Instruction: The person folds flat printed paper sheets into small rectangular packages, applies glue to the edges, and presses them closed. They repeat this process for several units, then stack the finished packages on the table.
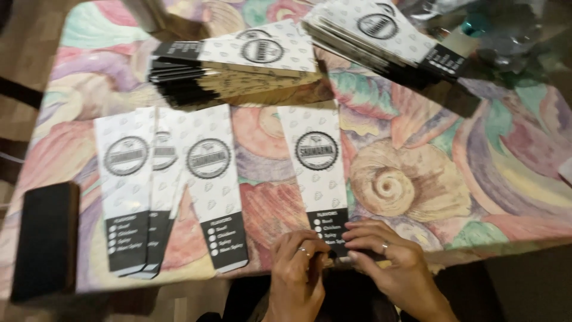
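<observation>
A long white paper sleeve [319,167] with a round black emblem and a black lower end lies flat at the table's front middle. My left hand [298,268] and my right hand [390,259] both rest at the front edge, fingertips pressing on the sleeve's black end. Each hand wears a ring. I cannot tell whether the fingers pinch the paper or only touch it. To the left lie three more of the same sleeves [164,185], overlapping and fanned out.
Two stacks of the same sleeves lie at the back, one in the middle [238,68] and one to the right [387,39]. A black rectangular block [46,238] sits at the front left. The tablecloth [476,173] shows pastel shells. Crumpled clear plastic [512,36] lies back right.
</observation>
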